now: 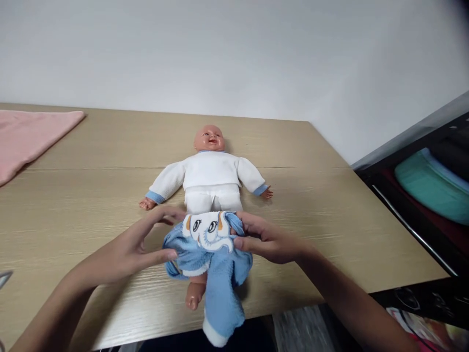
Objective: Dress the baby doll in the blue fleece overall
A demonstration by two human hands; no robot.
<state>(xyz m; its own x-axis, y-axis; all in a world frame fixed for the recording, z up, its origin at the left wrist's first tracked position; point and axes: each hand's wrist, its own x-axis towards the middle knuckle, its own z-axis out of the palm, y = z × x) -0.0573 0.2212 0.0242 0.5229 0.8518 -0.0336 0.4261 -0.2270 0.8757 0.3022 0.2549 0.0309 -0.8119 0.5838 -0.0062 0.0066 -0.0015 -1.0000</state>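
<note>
A baby doll (210, 168) in a white top with blue cuffs and white bottoms lies on its back, arms spread. Over its legs is a bunched blue terry garment (223, 274) with an elephant face patch. One bare foot pokes out beneath it, while a blue leg or sleeve with a white end hangs toward the table's near edge. My right hand (269, 239) pinches the garment's right side between thumb and fingers. At the left side, my left hand (135, 244) has thumb and fingers apart around the cloth; its fingertips are partly hidden behind.
The wooden table (91, 195) meets a white wall at the back. A pink cloth (32, 137) lies at the far left. Off the table's right edge stands a dark unit holding a teal item (432, 188). Printed papers or packets (425, 327) are at the lower right.
</note>
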